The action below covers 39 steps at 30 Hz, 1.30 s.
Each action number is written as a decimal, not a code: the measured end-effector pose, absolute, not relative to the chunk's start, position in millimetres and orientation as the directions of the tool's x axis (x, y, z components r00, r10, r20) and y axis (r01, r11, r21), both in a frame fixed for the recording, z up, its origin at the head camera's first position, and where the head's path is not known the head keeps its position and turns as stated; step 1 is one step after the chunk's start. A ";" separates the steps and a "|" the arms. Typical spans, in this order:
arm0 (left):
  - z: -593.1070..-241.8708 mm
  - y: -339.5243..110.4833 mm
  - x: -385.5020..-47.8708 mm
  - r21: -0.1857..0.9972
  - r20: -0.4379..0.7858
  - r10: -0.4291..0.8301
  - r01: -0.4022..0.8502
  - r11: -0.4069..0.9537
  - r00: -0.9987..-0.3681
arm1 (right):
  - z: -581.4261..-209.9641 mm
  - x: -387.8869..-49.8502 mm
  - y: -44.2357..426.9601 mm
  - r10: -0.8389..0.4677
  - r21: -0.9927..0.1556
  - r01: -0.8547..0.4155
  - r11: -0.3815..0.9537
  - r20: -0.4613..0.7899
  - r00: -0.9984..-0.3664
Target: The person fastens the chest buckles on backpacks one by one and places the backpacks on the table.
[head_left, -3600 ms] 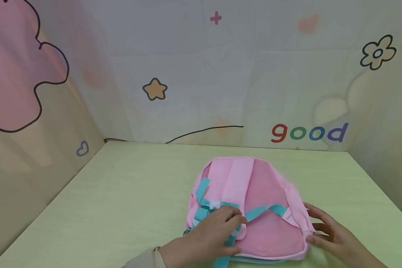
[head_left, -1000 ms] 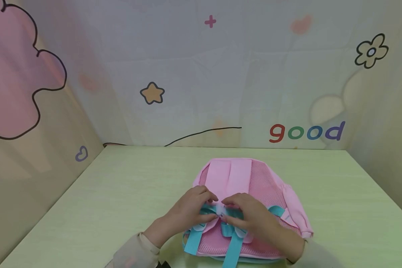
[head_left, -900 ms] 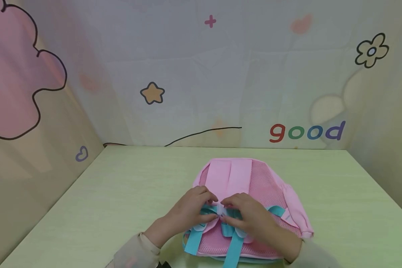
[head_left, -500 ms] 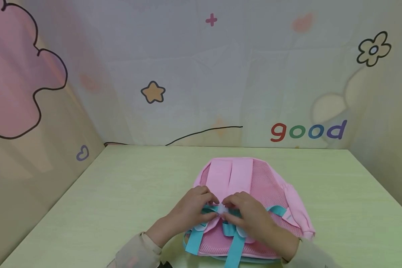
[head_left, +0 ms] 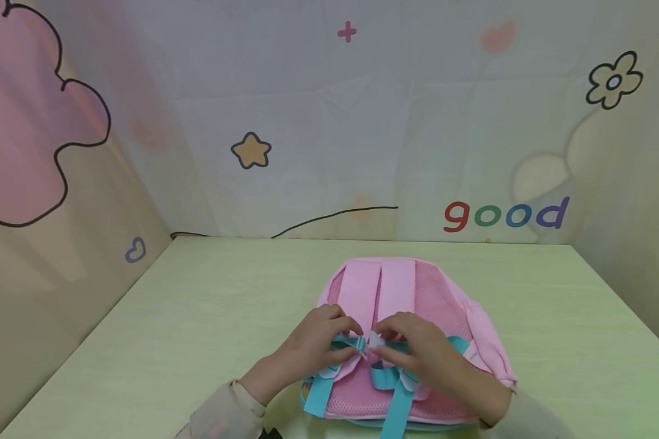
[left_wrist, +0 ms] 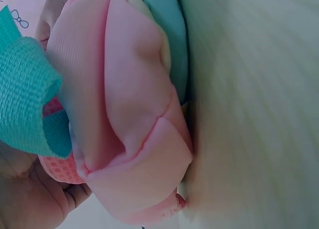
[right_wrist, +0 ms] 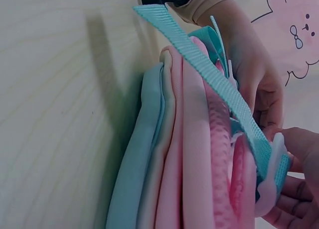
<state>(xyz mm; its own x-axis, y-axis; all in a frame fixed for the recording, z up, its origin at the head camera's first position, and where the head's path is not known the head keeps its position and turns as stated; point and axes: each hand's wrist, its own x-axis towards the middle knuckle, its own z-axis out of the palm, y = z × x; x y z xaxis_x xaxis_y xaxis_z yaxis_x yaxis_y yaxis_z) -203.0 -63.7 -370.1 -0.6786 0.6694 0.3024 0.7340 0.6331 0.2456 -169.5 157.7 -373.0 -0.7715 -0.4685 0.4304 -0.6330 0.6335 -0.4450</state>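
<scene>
Backpack, head view: A pink backpack [head_left: 434, 305] lies mesh side up on a pale green tabletop [head_left: 198, 341], its middle hidden behind both hands.
Left hand, head view: The left hand [head_left: 314, 342] pinches a teal strap end [head_left: 351, 342], thumb opposite curled fingers.
Right hand, head view: The right hand [head_left: 417, 342] pinches a white buckle [head_left: 376, 340], partly covered by fingertips, just beside the strap end.
Strap tail, head view: One teal tail [head_left: 398, 410] runs off the bottom edge.
Backdrop, head view: A printed cloth [head_left: 307, 73] reads "good."
Webbing, left wrist view: A teal loop [left_wrist: 25, 89] blocks a hand; its fingertips cannot be made out.
Plastic, right wrist view: A white plastic piece [right_wrist: 271, 184], edge-on, obscures the nearer fingers.
</scene>
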 end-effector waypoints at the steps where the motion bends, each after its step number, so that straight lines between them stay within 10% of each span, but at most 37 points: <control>1: -369.9 -63.8 -202.9 0.246 0.304 0.670 0.735 0.632 -0.677 | -372.4 -169.1 159.1 -0.473 -0.451 -0.634 0.627 0.427 -0.771; 39: -371.4 -61.5 -202.1 0.403 0.403 0.640 0.754 0.518 -0.655 | -399.0 -164.6 177.3 -0.422 -0.444 -0.646 0.621 0.505 -0.753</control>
